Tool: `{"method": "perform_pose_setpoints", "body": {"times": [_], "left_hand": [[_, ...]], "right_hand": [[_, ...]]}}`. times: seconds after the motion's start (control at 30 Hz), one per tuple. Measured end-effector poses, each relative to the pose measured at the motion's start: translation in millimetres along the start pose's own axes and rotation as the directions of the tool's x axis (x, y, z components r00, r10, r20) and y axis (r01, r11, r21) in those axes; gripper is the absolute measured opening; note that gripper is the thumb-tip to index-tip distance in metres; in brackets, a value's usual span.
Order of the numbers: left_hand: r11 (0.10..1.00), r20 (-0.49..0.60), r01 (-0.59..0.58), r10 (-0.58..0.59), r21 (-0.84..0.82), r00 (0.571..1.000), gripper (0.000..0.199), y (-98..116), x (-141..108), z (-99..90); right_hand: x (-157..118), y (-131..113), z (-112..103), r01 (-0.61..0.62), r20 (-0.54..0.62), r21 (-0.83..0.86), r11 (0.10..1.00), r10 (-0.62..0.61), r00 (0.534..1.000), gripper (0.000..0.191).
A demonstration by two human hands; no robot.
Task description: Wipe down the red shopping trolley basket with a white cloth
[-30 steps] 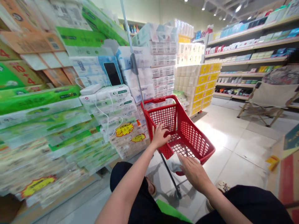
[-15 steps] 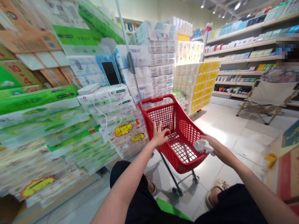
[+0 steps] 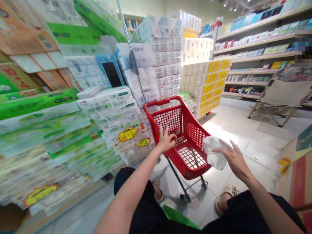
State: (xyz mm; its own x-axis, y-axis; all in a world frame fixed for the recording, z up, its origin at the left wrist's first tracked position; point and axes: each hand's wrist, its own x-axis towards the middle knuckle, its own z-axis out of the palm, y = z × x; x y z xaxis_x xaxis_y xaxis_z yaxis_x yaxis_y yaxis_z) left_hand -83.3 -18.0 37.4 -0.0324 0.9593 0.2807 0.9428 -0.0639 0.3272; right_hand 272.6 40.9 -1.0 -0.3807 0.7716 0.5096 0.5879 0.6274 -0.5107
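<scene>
In front of my knees stands a small red shopping cart [image 3: 192, 128] with a mesh basket, its inside bare of goods. My left hand [image 3: 167, 142] is at the basket's left rim, some fingers stretched out and spread; whether it presses on the rim I cannot tell. By the right rim, my right hand [image 3: 235, 159] holds a crumpled white cloth or tissue [image 3: 214, 152] between thumb and fingers. The cloth hangs partly unfolded and hides part of the rim. A metal pole [image 3: 124, 24] with a grey clamp rises by the cart's handle.
Stacked tissue packs [image 3: 80, 130] crowd the left, with a phone [image 3: 111, 74] and white cable on top. Tissue bundles [image 3: 214, 87] stand behind the cart. At right are shelves [image 3: 258, 57], a folding chair [image 3: 284, 92] with a person partly visible, and a cardboard box [image 3: 302, 175].
My right hand has lifted slightly and turned, its fingers spreading more. The white cloth has opened from a bunched wad into a wider sheet. My left hand stays in place.
</scene>
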Motion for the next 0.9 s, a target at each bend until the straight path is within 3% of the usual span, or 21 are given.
{"method": "perform_pose_setpoints", "body": {"times": [0.07, 0.13, 0.3, 0.53, 0.77, 0.9], "left_hand": [[1.0, 0.0, -0.009, 0.009, 0.022, 1.0, 0.025, 0, -1, -1.3], [0.999, 0.002, -0.023, 0.023, 0.042, 1.0, 0.025, 0, -2, -2.5], [0.998, -0.003, -0.056, 0.056, 0.035, 0.998, 0.026, -5, -7, -4.4], [0.998, -0.023, -0.061, 0.061, -0.004, 0.998, 0.027, -11, -15, -6.2], [0.999, -0.025, -0.041, 0.04, -0.034, 0.999, 0.025, -13, -18, -8.2], [1.0, -0.106, -0.015, 0.014, -0.005, 0.994, 0.022, -11, -14, -0.5]], "right_hand": [[-4, 1, 9, -0.047, 0.079, 0.001, 0.999, 0.046, 0.996, 0.037], [1, 4, 22, -0.094, 0.086, -0.007, 0.996, 0.094, 0.992, 0.035], [38, 8, 43, -0.214, 0.155, -0.149, 0.965, 0.236, 0.959, 0.025], [109, -18, 61, -0.071, 0.281, -0.4, 0.914, 0.196, 0.939, 0.026], [178, -29, 96, -0.07, 0.285, -0.384, 0.921, 0.19, 0.94, 0.032], [193, -21, 102, -0.059, 0.284, -0.333, 0.941, 0.159, 0.946, 0.031]]}}
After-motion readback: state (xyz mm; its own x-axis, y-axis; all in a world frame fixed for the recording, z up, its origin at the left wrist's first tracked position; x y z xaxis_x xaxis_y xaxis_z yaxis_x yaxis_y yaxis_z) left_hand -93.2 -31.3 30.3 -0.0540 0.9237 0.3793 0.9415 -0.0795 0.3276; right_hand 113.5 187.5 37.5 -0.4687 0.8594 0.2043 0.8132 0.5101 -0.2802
